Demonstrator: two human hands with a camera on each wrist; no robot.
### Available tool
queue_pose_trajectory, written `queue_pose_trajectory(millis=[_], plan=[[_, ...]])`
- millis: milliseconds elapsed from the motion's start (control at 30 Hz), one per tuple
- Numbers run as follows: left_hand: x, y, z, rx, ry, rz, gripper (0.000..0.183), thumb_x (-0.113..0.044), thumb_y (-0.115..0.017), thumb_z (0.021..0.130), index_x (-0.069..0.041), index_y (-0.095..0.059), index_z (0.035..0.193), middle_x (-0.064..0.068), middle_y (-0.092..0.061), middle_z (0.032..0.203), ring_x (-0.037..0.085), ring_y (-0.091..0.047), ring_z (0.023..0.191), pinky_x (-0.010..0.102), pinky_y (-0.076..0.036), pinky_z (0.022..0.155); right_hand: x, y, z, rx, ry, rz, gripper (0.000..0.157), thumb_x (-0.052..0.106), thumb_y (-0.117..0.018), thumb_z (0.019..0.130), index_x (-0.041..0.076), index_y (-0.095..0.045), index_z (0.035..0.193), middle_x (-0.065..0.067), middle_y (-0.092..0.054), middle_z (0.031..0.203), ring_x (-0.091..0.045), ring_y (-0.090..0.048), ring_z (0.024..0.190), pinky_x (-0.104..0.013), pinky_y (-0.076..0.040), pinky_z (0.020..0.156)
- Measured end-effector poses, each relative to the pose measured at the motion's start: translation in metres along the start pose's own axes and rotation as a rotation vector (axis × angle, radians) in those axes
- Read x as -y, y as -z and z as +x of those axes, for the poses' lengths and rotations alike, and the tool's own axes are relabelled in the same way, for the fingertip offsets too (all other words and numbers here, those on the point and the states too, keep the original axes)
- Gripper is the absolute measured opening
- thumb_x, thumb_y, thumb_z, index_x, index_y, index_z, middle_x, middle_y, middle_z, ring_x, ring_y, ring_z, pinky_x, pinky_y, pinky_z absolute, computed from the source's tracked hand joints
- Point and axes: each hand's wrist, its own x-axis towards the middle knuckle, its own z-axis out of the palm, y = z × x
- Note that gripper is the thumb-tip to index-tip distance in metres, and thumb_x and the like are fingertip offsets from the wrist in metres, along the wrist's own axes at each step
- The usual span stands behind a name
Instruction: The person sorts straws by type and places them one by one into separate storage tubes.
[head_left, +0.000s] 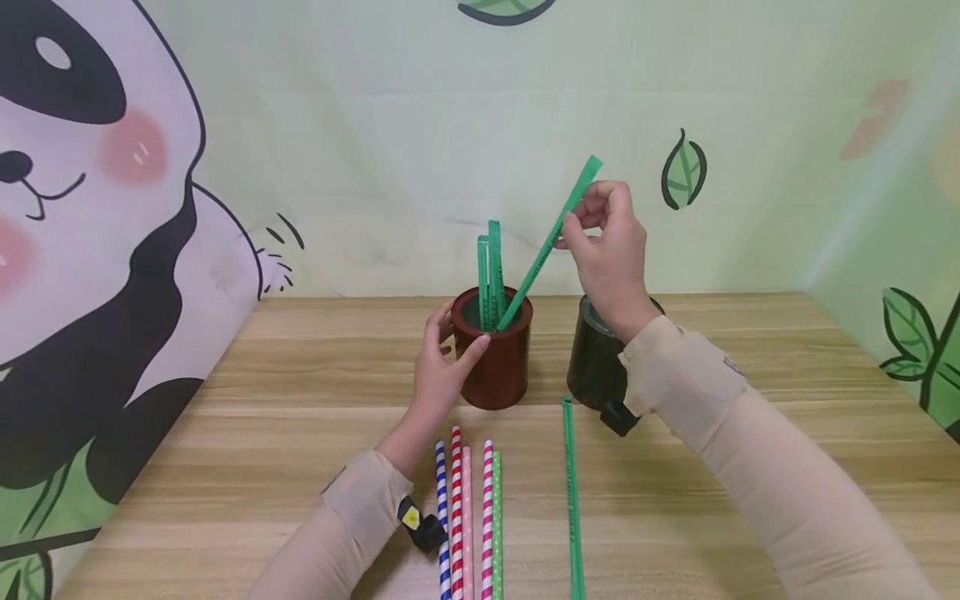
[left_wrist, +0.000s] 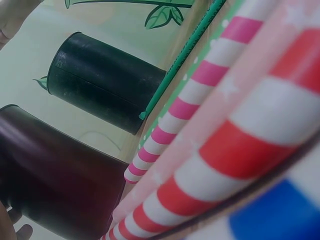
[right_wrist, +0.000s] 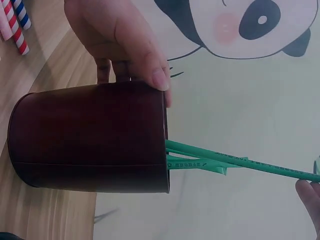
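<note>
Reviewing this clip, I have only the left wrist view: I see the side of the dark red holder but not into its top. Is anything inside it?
Observer: Yes. In the head view, green sticks stand in the dark red holder, rising above its rim.

Operator: What is the right hand doing? I can't make that out.

Observer: The right hand pinches the upper part of a leaning green stick, whose lower end is inside the holder.
</note>
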Motion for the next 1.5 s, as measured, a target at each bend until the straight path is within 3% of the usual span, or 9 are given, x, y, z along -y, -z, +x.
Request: queue_pose_trajectory(millis=[167,333,567,833,1167,1500], plan=[[0.001,0.0,-0.001,0.002,0.01,0.002,0.069,-0.032,-0.069,0.088,-0.023,-0.033,0.146,0.008,-0.046,0.145,0.027,-0.041,0.133,0.051,-0.035,0.106,-0.005,-0.007,0.001,0.04,-0.017,-0.053,0.024,0.007,-0.049,0.093,0.0,-0.044,0.115,-0.007,-0.054,0.094,-0.012,-0.057,0.083,-0.021,-0.057,0.071],[0.003,0.0,-0.001,0.003,0.009,0.011,0.068,-0.033,-0.069,0.088,-0.024,-0.034,0.145,0.007,-0.047,0.144,0.026,-0.042,0.132,0.051,-0.036,0.105,-0.013,-0.017,-0.001,0.136,-0.056,-0.128,0.025,0.007,-0.051,0.094,0.0,-0.044,0.117,-0.014,-0.057,0.096,-0.018,-0.058,0.084,-0.028,-0.059,0.073],[0.002,-0.002,-0.003,0.007,0.002,0.009,0.067,-0.032,-0.068,0.088,-0.023,-0.035,0.145,0.007,-0.048,0.143,0.026,-0.044,0.131,0.051,-0.037,0.104,-0.026,-0.029,-0.01,0.252,-0.126,-0.196,0.028,0.009,-0.051,0.094,-0.001,-0.044,0.12,-0.015,-0.059,0.097,-0.024,-0.062,0.085,-0.032,-0.059,0.072],[-0.001,-0.004,-0.002,0.018,0.009,0.004,0.067,-0.033,-0.068,0.088,-0.024,-0.034,0.145,0.005,-0.047,0.144,0.025,-0.043,0.132,0.049,-0.037,0.105,-0.034,-0.033,-0.016,0.365,-0.268,-0.22,0.031,0.009,-0.05,0.094,0.003,-0.043,0.123,-0.014,-0.058,0.101,-0.025,-0.063,0.086,-0.034,-0.059,0.072],[-0.005,0.0,0.001,0.031,0.047,0.007,0.069,-0.035,-0.07,0.087,-0.025,-0.034,0.145,0.006,-0.045,0.146,0.027,-0.042,0.134,0.051,-0.035,0.107,-0.036,-0.031,-0.019,0.383,-0.298,-0.209,0.032,0.009,-0.049,0.092,0.004,-0.045,0.124,-0.013,-0.059,0.1,-0.025,-0.066,0.085,-0.035,-0.059,0.073],[-0.004,0.004,0.002,0.031,0.038,0.005,0.069,-0.03,-0.071,0.087,-0.022,-0.034,0.145,0.007,-0.046,0.145,0.026,-0.042,0.134,0.05,-0.035,0.105,-0.035,-0.017,-0.022,0.369,-0.302,-0.182,0.032,0.01,-0.049,0.091,0.005,-0.047,0.123,-0.013,-0.06,0.102,-0.028,-0.064,0.088,-0.031,-0.058,0.069]])
